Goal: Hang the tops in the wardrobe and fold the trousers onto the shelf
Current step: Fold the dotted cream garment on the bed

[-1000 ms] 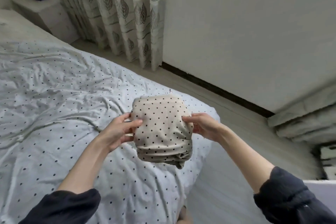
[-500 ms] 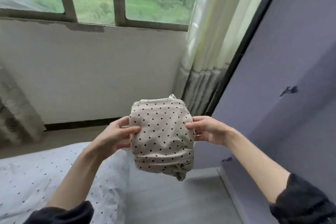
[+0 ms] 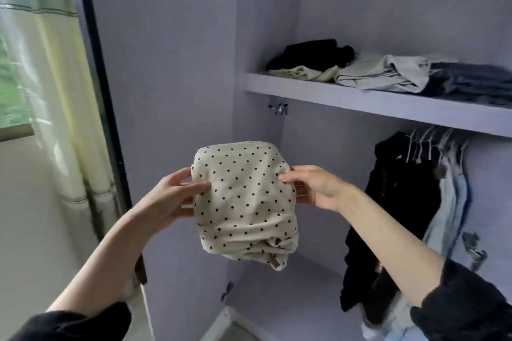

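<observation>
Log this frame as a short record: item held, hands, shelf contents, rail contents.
held item: folded polka-dot trousers, in the air in front of the open wardrobe
left hand: grips the left edge
right hand: grips the right edge
shelf: black, cream, grey and blue folded clothes
rail: dark and denim garments on hangers
</observation>
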A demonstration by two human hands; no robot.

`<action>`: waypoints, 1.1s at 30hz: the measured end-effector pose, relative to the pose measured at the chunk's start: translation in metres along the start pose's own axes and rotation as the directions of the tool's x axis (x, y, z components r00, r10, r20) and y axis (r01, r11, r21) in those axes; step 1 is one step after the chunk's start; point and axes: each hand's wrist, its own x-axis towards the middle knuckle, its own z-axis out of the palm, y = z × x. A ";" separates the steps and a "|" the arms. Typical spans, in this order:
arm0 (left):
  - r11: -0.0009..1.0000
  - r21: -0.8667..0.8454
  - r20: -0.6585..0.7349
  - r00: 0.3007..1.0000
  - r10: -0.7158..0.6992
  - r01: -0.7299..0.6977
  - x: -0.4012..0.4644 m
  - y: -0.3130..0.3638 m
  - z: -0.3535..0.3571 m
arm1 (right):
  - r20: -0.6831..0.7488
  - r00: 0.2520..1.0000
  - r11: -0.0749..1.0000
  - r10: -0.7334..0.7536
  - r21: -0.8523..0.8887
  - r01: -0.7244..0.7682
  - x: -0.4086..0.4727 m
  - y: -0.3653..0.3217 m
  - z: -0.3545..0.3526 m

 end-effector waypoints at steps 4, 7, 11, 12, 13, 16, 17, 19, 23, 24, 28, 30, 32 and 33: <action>0.993 0.061 0.165 0.982 0.090 -0.102 0.070 0.055 0.042 | -0.196 0.975 0.992 -0.105 0.047 0.116 -0.006 -0.040 -0.051; 0.980 0.079 0.294 0.944 0.152 -0.183 0.113 0.096 0.084 | -0.308 0.938 0.981 -0.157 0.060 0.183 -0.016 -0.070 -0.093; 0.953 0.062 0.426 0.871 0.245 -0.298 0.161 0.142 0.155 | -0.468 0.866 0.972 -0.178 0.055 0.229 -0.034 -0.106 -0.153; 0.944 0.058 0.449 0.853 0.266 -0.324 0.172 0.152 0.172 | -0.497 0.847 0.970 -0.188 0.042 0.240 -0.039 -0.115 -0.167; 0.936 0.054 0.480 0.831 0.281 -0.347 0.185 0.163 0.191 | -0.527 0.826 0.968 -0.200 0.023 0.249 -0.043 -0.125 -0.185; 0.905 0.053 0.550 0.769 0.326 -0.422 0.221 0.196 0.247 | -0.604 0.765 0.967 -0.224 -0.039 0.252 -0.052 -0.155 -0.236; 0.895 0.041 0.568 0.748 0.345 -0.444 0.236 0.208 0.270 | -0.631 0.740 0.965 -0.233 -0.053 0.258 -0.054 -0.166 -0.257; 0.881 0.017 0.584 0.720 0.375 -0.473 0.259 0.228 0.307 | -0.682 0.692 0.962 -0.239 -0.068 0.266 -0.055 -0.184 -0.292; 0.888 -0.002 0.609 0.704 0.366 -0.459 0.314 0.262 0.394 | -0.744 0.632 0.969 -0.215 -0.082 0.232 -0.048 -0.218 -0.373; 0.896 -0.004 0.616 0.705 0.352 -0.444 0.330 0.271 0.419 | -0.767 0.608 0.971 -0.207 -0.085 0.223 -0.045 -0.229 -0.398; 0.918 0.029 0.613 0.733 0.296 -0.395 0.380 0.277 0.496 | -0.877 0.439 0.977 -0.197 -0.136 0.167 -0.020 -0.249 -0.474; 0.895 0.183 0.597 0.769 0.228 -0.408 0.402 0.261 0.527 | -0.929 0.293 0.973 -0.227 -0.227 0.032 0.000 -0.243 -0.509; 0.729 0.501 0.573 0.810 0.124 -0.466 0.415 0.243 0.545 | -0.929 0.265 0.920 -0.258 -0.320 -0.226 0.020 -0.226 -0.525; 0.585 0.638 0.554 0.826 0.103 -0.500 0.421 0.239 0.552 | -0.914 0.295 0.838 -0.278 -0.381 -0.390 0.029 -0.218 -0.531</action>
